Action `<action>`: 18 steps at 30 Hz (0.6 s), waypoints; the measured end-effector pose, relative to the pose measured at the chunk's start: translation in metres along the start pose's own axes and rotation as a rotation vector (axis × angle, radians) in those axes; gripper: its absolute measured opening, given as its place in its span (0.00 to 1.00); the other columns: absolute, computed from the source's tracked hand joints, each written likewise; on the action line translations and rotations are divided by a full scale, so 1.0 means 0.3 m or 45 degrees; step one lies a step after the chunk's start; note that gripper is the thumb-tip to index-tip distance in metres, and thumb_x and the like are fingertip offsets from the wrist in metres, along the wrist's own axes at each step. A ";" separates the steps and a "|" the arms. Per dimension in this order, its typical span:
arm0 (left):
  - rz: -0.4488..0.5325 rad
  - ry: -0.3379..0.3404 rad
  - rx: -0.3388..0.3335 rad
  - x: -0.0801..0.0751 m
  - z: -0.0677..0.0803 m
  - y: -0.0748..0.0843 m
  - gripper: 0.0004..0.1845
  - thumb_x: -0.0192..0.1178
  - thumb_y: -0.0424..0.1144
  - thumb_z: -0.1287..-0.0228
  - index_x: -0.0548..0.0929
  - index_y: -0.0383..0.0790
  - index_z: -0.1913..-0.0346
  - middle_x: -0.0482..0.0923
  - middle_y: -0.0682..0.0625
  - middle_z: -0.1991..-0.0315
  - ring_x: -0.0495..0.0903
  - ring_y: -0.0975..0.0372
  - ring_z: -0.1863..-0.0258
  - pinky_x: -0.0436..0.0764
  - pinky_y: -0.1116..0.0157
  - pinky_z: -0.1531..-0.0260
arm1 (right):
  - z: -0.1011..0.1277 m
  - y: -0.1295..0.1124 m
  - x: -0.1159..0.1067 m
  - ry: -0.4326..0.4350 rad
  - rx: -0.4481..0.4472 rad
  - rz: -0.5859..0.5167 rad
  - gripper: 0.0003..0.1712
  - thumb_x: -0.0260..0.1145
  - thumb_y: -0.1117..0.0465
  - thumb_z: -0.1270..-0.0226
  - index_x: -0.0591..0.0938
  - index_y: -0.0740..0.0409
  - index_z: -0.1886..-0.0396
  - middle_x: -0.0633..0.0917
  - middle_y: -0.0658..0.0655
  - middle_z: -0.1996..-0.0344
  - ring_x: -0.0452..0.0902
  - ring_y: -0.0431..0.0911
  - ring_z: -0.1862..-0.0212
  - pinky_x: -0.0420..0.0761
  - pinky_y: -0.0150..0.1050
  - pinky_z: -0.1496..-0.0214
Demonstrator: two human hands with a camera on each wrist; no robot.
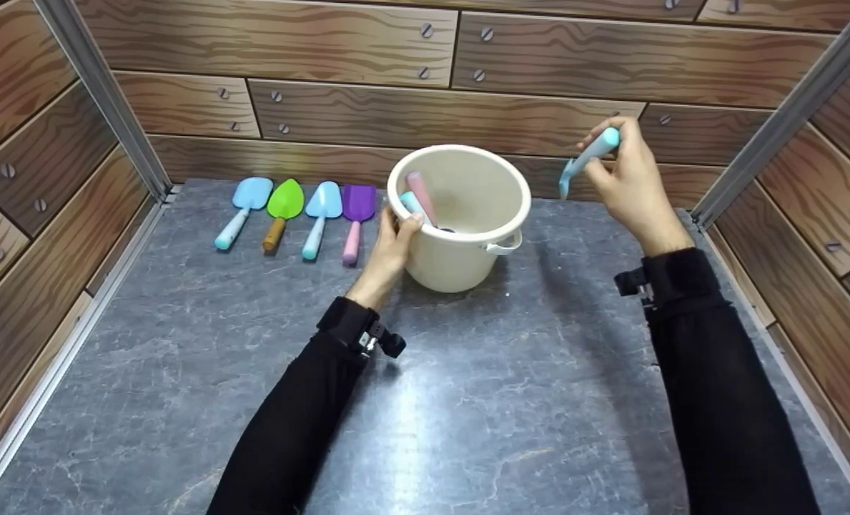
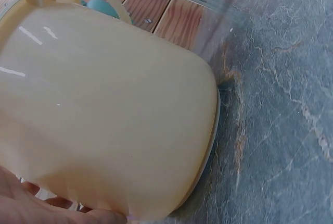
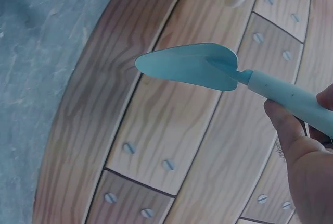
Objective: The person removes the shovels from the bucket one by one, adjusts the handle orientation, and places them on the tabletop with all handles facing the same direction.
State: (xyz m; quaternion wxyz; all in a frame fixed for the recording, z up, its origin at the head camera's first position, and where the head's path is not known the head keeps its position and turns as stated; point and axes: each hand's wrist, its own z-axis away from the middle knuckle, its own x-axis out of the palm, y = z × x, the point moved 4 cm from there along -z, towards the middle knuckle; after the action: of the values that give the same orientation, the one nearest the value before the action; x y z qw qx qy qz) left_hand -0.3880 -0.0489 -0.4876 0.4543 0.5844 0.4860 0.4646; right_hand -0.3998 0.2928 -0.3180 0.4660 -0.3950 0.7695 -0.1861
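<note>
While left hand (image 1: pixel 390 247) steadies bucket (image 1: pixel 467 247), right hand (image 1: pixel 628 182) holds trowel (image 1: pixel 587 159).

1. Left hand (image 1: pixel 389 247) reaches forward, fingers curled over a rim, black sleeve extended.
2. Right hand (image 1: pixel 628 179) is raised, fingers pinching a handle, wrist bent.

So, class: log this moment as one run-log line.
left hand: grips bucket rim | right hand: holds blue trowel right of bucket | four trowels lie on table
</note>
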 end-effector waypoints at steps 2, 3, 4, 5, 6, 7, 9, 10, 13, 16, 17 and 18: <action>0.006 -0.006 -0.015 0.008 0.018 0.028 0.52 0.58 0.57 0.19 0.49 0.38 0.04 0.49 0.29 0.03 0.53 0.37 0.02 0.51 0.39 0.00 | 0.007 0.021 0.002 -0.009 0.006 0.016 0.18 0.65 0.70 0.14 0.75 0.64 0.32 0.87 0.51 0.44 0.83 0.33 0.40 0.80 0.31 0.30; 0.007 -0.005 -0.019 0.010 0.021 0.033 0.52 0.58 0.56 0.19 0.48 0.37 0.04 0.48 0.28 0.03 0.52 0.37 0.02 0.51 0.39 0.00 | 0.010 0.031 0.004 -0.012 0.011 0.016 0.18 0.65 0.70 0.14 0.75 0.64 0.32 0.88 0.52 0.43 0.83 0.34 0.39 0.79 0.31 0.29; 0.006 -0.003 -0.019 0.012 0.023 0.037 0.52 0.57 0.55 0.19 0.48 0.37 0.04 0.48 0.28 0.03 0.52 0.37 0.02 0.51 0.39 0.00 | 0.014 0.040 0.005 -0.016 0.014 0.015 0.17 0.65 0.71 0.14 0.75 0.65 0.32 0.88 0.55 0.43 0.83 0.35 0.39 0.78 0.31 0.28; 0.002 0.000 -0.020 0.013 0.025 0.040 0.52 0.57 0.55 0.19 0.48 0.36 0.04 0.48 0.28 0.03 0.52 0.37 0.02 0.51 0.39 0.00 | 0.017 0.050 0.008 -0.022 0.021 0.011 0.17 0.64 0.71 0.14 0.75 0.65 0.32 0.88 0.56 0.42 0.83 0.36 0.39 0.79 0.31 0.29; 0.002 0.002 -0.024 0.014 0.026 0.041 0.52 0.56 0.55 0.19 0.47 0.36 0.04 0.48 0.28 0.03 0.52 0.37 0.02 0.51 0.39 0.00 | 0.021 0.060 0.010 -0.028 0.027 0.012 0.17 0.63 0.71 0.15 0.75 0.66 0.32 0.89 0.58 0.42 0.83 0.37 0.39 0.80 0.31 0.30; -0.004 0.005 -0.024 0.014 0.027 0.041 0.52 0.56 0.55 0.19 0.47 0.36 0.04 0.48 0.28 0.03 0.51 0.37 0.02 0.51 0.39 0.00 | 0.024 0.070 0.012 -0.034 0.032 0.013 0.18 0.63 0.71 0.15 0.74 0.66 0.32 0.89 0.59 0.41 0.83 0.37 0.39 0.79 0.30 0.33; -0.018 0.008 -0.024 0.014 0.026 0.041 0.52 0.56 0.55 0.19 0.47 0.36 0.04 0.47 0.28 0.03 0.51 0.37 0.02 0.51 0.39 0.00 | 0.031 0.088 0.016 -0.051 0.049 0.010 0.18 0.61 0.72 0.16 0.74 0.67 0.32 0.89 0.61 0.40 0.82 0.37 0.40 0.79 0.29 0.36; -0.024 0.007 -0.022 0.013 0.026 0.041 0.52 0.56 0.55 0.19 0.47 0.36 0.04 0.47 0.29 0.03 0.51 0.37 0.02 0.51 0.39 0.00 | 0.034 0.097 0.018 -0.062 0.055 0.013 0.19 0.61 0.72 0.16 0.73 0.67 0.31 0.89 0.61 0.39 0.82 0.36 0.40 0.79 0.28 0.38; -0.034 0.005 -0.022 0.012 0.026 0.042 0.52 0.56 0.56 0.19 0.47 0.37 0.04 0.48 0.29 0.03 0.52 0.37 0.02 0.51 0.39 0.00 | 0.043 0.122 0.025 -0.094 0.071 0.006 0.19 0.59 0.72 0.16 0.72 0.67 0.30 0.88 0.63 0.37 0.81 0.37 0.40 0.81 0.26 0.39; -0.045 -0.001 -0.025 0.011 0.026 0.043 0.50 0.56 0.56 0.18 0.50 0.37 0.05 0.50 0.29 0.03 0.53 0.37 0.03 0.53 0.38 0.01 | 0.052 0.144 0.030 -0.122 0.081 0.023 0.19 0.59 0.71 0.13 0.71 0.67 0.29 0.87 0.63 0.36 0.82 0.40 0.38 0.84 0.26 0.33; -0.049 -0.001 -0.028 0.011 0.027 0.042 0.49 0.55 0.56 0.17 0.50 0.37 0.05 0.50 0.29 0.04 0.54 0.37 0.03 0.53 0.38 0.01 | 0.055 0.150 0.032 -0.134 0.087 0.023 0.19 0.59 0.71 0.13 0.70 0.67 0.28 0.86 0.63 0.36 0.83 0.42 0.37 0.86 0.28 0.30; -0.050 -0.001 -0.030 0.011 0.027 0.043 0.49 0.56 0.56 0.17 0.51 0.37 0.05 0.51 0.29 0.04 0.54 0.37 0.03 0.53 0.38 0.01 | 0.058 0.157 0.034 -0.143 0.089 0.020 0.19 0.59 0.71 0.12 0.70 0.68 0.28 0.86 0.64 0.36 0.84 0.45 0.36 0.87 0.32 0.26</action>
State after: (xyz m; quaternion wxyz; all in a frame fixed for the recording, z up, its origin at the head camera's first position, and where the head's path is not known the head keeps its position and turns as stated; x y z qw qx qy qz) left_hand -0.3778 -0.0478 -0.4758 0.4705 0.5696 0.4918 0.4609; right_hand -0.4076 0.3153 -0.3633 0.5236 -0.3823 0.7381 -0.1869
